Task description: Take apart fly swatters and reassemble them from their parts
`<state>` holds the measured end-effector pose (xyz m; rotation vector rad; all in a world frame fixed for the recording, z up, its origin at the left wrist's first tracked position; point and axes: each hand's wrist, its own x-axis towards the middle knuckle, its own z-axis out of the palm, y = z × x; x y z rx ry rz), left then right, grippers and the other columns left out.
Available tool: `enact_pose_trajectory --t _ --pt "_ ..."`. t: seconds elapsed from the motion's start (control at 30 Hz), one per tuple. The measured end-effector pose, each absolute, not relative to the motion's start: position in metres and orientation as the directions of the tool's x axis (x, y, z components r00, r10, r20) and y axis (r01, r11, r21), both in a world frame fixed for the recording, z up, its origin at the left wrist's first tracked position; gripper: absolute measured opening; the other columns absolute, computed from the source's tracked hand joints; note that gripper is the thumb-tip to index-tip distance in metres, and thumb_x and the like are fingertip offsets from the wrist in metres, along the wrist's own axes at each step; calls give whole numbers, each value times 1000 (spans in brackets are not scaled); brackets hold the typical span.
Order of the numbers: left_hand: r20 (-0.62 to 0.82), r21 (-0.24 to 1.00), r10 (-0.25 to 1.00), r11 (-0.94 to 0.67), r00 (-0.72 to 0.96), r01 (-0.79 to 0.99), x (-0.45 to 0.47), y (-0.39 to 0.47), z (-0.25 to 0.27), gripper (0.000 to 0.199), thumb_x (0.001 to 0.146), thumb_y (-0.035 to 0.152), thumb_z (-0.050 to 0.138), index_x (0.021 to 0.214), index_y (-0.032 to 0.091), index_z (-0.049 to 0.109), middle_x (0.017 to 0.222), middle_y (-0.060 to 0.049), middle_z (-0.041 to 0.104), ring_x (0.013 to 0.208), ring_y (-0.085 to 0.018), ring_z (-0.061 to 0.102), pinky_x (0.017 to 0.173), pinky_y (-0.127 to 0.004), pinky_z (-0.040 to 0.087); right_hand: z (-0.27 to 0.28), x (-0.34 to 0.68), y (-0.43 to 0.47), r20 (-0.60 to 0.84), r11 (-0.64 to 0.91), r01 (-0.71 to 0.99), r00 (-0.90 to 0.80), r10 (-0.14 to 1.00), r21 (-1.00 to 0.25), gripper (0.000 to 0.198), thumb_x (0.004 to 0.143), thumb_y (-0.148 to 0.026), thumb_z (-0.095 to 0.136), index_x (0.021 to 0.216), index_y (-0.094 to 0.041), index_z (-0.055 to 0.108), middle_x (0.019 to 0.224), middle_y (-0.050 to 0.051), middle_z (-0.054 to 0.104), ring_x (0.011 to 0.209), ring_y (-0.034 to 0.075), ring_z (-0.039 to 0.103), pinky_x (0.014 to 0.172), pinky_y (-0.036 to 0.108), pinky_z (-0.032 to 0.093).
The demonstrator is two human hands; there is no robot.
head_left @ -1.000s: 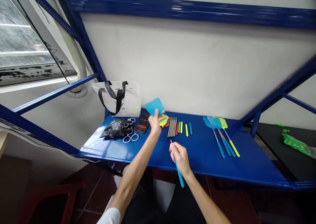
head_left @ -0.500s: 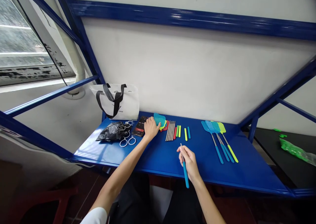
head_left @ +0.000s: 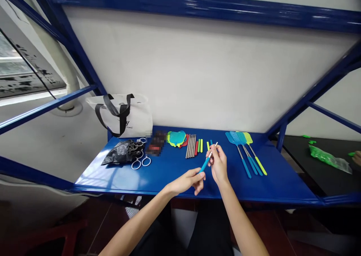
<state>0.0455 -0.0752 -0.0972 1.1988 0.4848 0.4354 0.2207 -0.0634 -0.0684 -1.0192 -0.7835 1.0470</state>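
Note:
A fly swatter handle (head_left: 205, 165), a thin metal rod with a blue grip, slants between my hands above the front of the table. My right hand (head_left: 219, 164) pinches its metal rod near the upper end. My left hand (head_left: 188, 181) is closed at the lower end of the blue grip. Beyond them lie several metal rods (head_left: 191, 146), a red grip (head_left: 196, 148) and green and yellow grips (head_left: 200, 145). A yellow grip (head_left: 208, 145) and a blue one are partly hidden behind my right hand. Stacked swatter heads (head_left: 177, 138) lie left of the rods, blue on top.
Several assembled fly swatters (head_left: 248, 154) lie to the right. On the left are a blurred-out phone (head_left: 156, 143), a black plastic bag (head_left: 118, 153) with white rings (head_left: 136, 163), and a white tote bag (head_left: 138, 117). Blue frame bars border the table (head_left: 270, 190); another person's hand (head_left: 357, 157) shows far right.
My left hand has left the swatter heads and come to the blue grip's lower end. My right hand has raised and tilted the handle. The view has shifted slightly.

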Motion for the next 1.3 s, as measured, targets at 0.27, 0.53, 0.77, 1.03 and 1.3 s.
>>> enact_pose_trajectory --t 0.27,0.53,0.77,1.03,1.3 --pt "-132 899 716 378 686 -222 64 -91 -113 62 98 82 59 87 24 40 62 12 32 47 -6 17 44 -21 15 -77 225 -76 -23 18 -309 129 991 -951 50 83 -65 90 83 -21 68 81 3 66 57 10 46 42 22 35" --pt "-46 748 579 560 814 -356 72 -101 -92 58 103 76 60 84 25 38 57 13 22 46 -7 9 47 -24 15 -44 230 -84 20 73 -348 155 988 -935 49 84 -64 89 80 -21 67 79 2 63 56 9 36 44 24 28" --pt "7 628 465 687 885 -365 63 -106 -79 62 101 76 60 81 26 29 51 12 17 42 -10 4 44 -27 11 -14 225 -89 62 82 -382 66 996 -921 48 88 -63 88 80 -21 65 73 2 63 52 7 27 43 23 24" --pt "107 983 825 -170 555 64 55 -100 -47 53 111 69 45 82 25 46 61 4 41 51 -14 28 58 -34 19 -12 225 -91 105 183 -402 209 972 -897 45 89 -61 87 82 -21 67 73 2 65 49 6 29 42 23 26" --pt "137 982 805 -187 578 28 48 -102 -34 49 115 61 37 87 24 54 69 2 54 61 -16 47 65 -30 34 -1 208 -88 170 228 -318 200 965 -920 46 94 -64 80 83 -23 65 72 1 65 49 7 30 43 24 29"
